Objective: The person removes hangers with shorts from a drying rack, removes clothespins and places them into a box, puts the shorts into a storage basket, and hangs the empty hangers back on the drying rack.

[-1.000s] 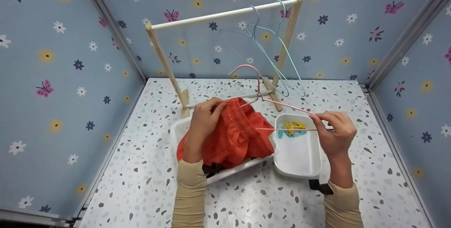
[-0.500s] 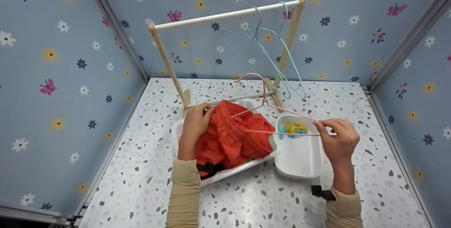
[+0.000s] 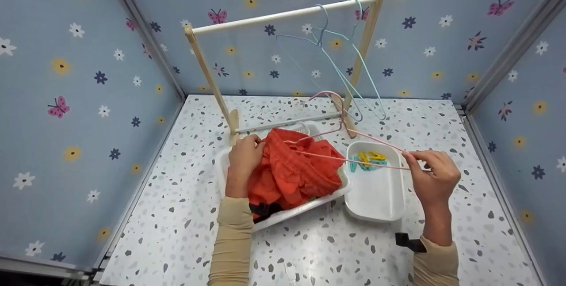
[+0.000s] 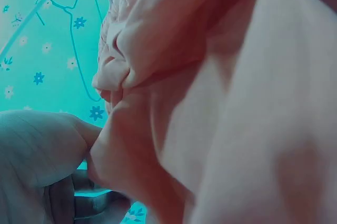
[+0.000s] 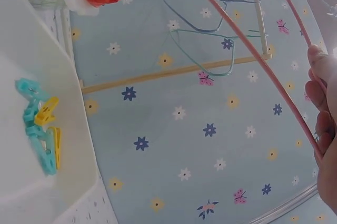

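Observation:
My left hand (image 3: pixel 244 155) pinches the waistband of red shorts (image 3: pixel 292 173), which lie bunched over a white basket (image 3: pixel 305 207). In the left wrist view, the cloth (image 4: pixel 142 129) fills most of the picture, with its edge at my thumb. My right hand (image 3: pixel 435 177) pinches the right end of a pink wire hanger (image 3: pixel 342 116). The hanger's left end lies at the waistband opening, partly hidden by the red fabric. In the right wrist view, the hanger's pink wire (image 5: pixel 263 59) runs into my curled fingers (image 5: pixel 321 98).
Right of the basket stands a white tray (image 3: pixel 376 197) with several yellow and teal clothespins (image 3: pixel 367 162). Behind them, a wood-and-white rack (image 3: pixel 265 19) carries a blue hanger (image 3: pixel 325 25) and a mint hanger (image 3: pixel 366 67). Patterned walls enclose the speckled table (image 3: pixel 177 215).
My right hand has drawn the pink hanger to the right and slightly down. More of its left part shows at the waistband. My left hand has shifted left with the shorts.

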Available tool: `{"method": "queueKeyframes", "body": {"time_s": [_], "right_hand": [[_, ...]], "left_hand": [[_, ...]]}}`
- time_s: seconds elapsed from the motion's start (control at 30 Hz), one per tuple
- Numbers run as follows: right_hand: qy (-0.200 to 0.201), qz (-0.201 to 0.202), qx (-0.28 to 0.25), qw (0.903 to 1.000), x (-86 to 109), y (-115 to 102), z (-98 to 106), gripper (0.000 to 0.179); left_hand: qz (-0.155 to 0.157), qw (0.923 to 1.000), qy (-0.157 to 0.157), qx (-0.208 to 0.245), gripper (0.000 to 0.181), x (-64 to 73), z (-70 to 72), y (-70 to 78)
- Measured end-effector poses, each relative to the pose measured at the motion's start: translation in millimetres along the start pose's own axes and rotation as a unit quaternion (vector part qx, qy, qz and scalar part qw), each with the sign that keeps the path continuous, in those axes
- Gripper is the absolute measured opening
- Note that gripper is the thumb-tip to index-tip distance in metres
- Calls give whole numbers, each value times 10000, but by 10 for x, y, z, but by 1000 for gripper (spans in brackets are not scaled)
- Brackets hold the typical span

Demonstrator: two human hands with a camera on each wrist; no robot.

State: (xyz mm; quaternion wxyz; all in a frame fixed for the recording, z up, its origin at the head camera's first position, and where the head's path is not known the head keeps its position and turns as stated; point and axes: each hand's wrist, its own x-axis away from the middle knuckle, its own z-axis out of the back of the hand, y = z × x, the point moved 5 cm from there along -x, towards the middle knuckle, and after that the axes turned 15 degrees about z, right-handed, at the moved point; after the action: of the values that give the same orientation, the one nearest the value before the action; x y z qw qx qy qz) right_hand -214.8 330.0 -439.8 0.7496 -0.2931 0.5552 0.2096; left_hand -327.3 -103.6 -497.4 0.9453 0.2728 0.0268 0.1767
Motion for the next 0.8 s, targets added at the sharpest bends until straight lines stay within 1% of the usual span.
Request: {"method": "queueKeyframes", "body": {"time_s": [0.07,0.13,0.17,0.23,0.3,0.37,0.47,0.6,0.67,0.8], "right_hand": [[29,-51,61,10000,9,14,20,15],[78,-84,91,9999,10,15,35,16],[103,-98,94,9999,6,9,41,16],[152,-135,75,9998,-9,-15,52,16],[209,-151,66,9996,-28,-53,60,16],[258,-173,33,9995,-44,-84,57,16],[266,-226,8,9994,-39,-92,48,16],[104,-405,28,9991,14,-47,29,12],[-9,-520,46,9986,40,-32,16,10],[-158,-673,5,9976,61,-36,-9,9]], "left_hand": [[33,9998,92,174,16,11,8,3],[-92,9988,123,457,19,32,24,32],[-206,9979,88,602,22,47,30,52],[-494,9956,-104,787,28,87,34,105],[-789,9925,-455,818,35,136,14,157],[-976,9894,-802,718,43,187,-10,192],[-1072,9848,-1266,518,53,242,-70,220],[-989,9787,-1791,165,61,287,-176,231],[-943,9744,-2039,12,65,311,-230,237],[-968,9673,-2337,-193,69,361,-320,258]]}}
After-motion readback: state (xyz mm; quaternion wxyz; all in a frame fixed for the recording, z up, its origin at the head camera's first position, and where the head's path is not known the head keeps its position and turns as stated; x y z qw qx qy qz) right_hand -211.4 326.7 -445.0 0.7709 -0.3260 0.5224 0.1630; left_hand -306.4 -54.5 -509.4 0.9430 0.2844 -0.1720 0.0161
